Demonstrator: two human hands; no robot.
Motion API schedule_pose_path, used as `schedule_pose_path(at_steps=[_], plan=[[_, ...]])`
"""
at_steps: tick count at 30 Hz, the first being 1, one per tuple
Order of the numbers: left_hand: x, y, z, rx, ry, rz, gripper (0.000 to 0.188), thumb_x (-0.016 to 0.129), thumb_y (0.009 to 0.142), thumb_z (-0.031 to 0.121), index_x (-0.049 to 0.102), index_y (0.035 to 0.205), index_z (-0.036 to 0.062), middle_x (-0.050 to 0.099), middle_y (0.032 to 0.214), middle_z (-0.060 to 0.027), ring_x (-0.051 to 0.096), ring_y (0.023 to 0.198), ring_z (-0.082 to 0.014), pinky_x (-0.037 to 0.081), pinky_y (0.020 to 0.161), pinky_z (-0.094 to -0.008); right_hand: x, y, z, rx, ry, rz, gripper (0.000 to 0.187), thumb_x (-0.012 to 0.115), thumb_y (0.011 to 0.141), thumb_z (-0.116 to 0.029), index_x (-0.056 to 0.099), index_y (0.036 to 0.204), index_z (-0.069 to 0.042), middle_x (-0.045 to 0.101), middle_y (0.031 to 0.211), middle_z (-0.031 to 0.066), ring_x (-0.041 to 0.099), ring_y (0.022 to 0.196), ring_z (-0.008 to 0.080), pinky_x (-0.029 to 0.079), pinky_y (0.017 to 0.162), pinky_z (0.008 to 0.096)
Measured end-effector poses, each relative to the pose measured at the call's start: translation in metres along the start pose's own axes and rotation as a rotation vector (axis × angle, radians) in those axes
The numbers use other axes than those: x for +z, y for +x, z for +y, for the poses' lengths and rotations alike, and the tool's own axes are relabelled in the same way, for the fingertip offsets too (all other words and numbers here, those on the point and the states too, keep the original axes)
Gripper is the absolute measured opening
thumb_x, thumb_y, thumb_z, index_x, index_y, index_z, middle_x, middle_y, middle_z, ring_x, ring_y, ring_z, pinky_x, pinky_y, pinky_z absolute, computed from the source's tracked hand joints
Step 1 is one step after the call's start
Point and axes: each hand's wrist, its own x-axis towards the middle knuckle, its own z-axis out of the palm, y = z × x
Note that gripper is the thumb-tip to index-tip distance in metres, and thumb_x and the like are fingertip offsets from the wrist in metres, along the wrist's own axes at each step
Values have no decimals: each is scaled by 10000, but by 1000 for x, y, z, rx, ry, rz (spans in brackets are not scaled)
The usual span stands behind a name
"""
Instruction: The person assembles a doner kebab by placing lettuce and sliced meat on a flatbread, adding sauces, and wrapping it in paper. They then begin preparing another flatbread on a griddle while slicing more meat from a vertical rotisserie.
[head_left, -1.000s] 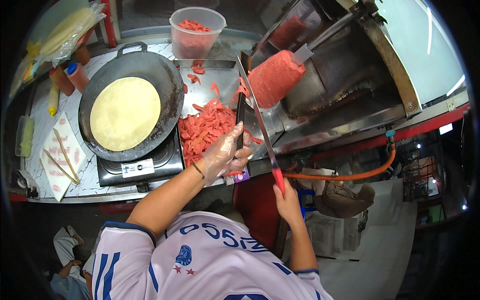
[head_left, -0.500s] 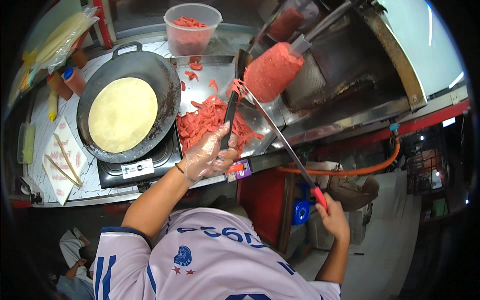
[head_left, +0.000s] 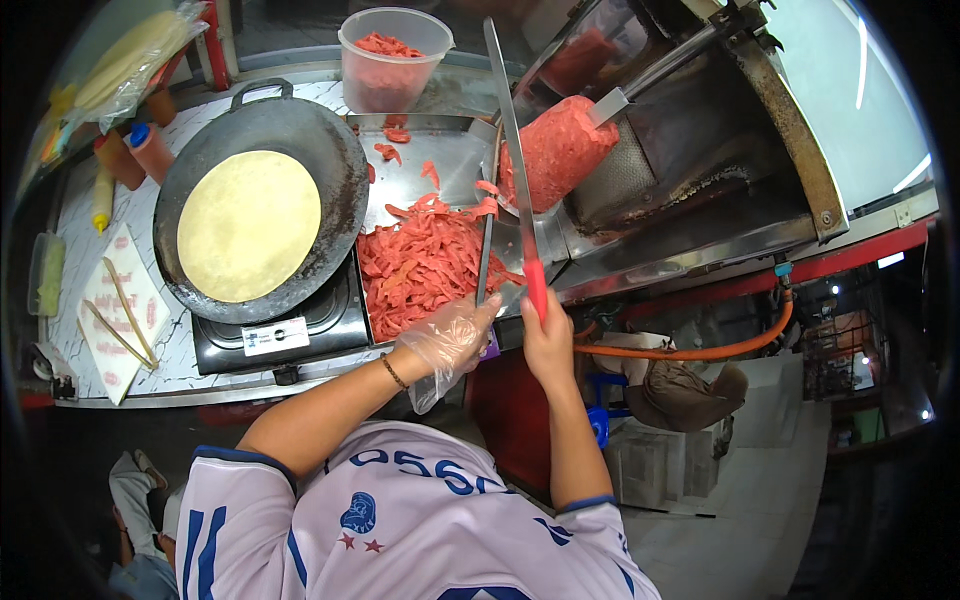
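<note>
My left hand, in a clear plastic glove, is closed round a pair of dark, narrow tongs. A strip of reddish meat hangs at the tongs' far end. Beside it, my bare right hand grips the red handle of a long knife, whose blade points away from me and passes in front of the near-left end of a red meat block on a spit. Below the tongs, a heap of sliced meat lies in a metal tray.
Left of the tray, a flatbread lies on a round black griddle over a stove. A clear tub of meat stands behind. Sauce bottles and paper with wooden tongs are at far left. An orange hose runs at right.
My right hand has swung left and inward, turning the knife from slanting to nearly upright. The left hand has shifted slightly, with the tongs still in it.
</note>
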Motion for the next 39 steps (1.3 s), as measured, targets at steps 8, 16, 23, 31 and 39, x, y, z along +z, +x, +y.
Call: schedule_pose_path(at_steps=[8, 16, 23, 31, 39], plan=[[0, 11, 7, 81, -55, 123, 609, 364, 1055, 566, 517, 780, 44, 505, 572, -71, 539, 508, -223, 461, 522, -396, -7, -88, 12, 235, -198, -54, 320, 573, 1001, -229, 583, 1264, -46, 636, 779, 239, 705, 757, 399, 512, 643, 451], [-8, 2, 18, 4, -789, -199, 514, 344, 1044, 633, 462, 912, 150, 362, 608, 21, 299, 444, -108, 245, 423, -270, -67, -89, 4, 219, -245, -123, 208, 578, 993, -197, 564, 1078, -8, 634, 832, 276, 641, 839, 477, 473, 680, 508], [-25, -6, 17, -36, -872, -301, 512, 331, 1043, 641, 440, 896, 163, 338, 588, 34, 292, 434, -96, 249, 417, -256, -138, -132, 0, 279, -262, -275, 233, 608, 976, -193, 571, 1122, -15, 618, 806, 227, 631, 754, 417, 479, 681, 433], [-30, -18, 17, -9, -807, -323, 505, 332, 1053, 618, 451, 887, 156, 331, 591, 43, 294, 441, -77, 233, 403, -232, -192, -118, -7, 285, -331, -352, 199, 634, 941, -163, 592, 1046, 2, 561, 675, 183, 608, 618, 309, 450, 614, 383], [-8, -20, -5, -65, -319, -57, 531, 417, 1038, 600, 508, 901, 95, 399, 596, -11, 383, 481, -138, 330, 442, -299, -124, -98, -27, 312, -117, -137, 252, 619, 967, -175, 633, 1168, -22, 600, 723, 60, 559, 642, 142, 458, 612, 325]])
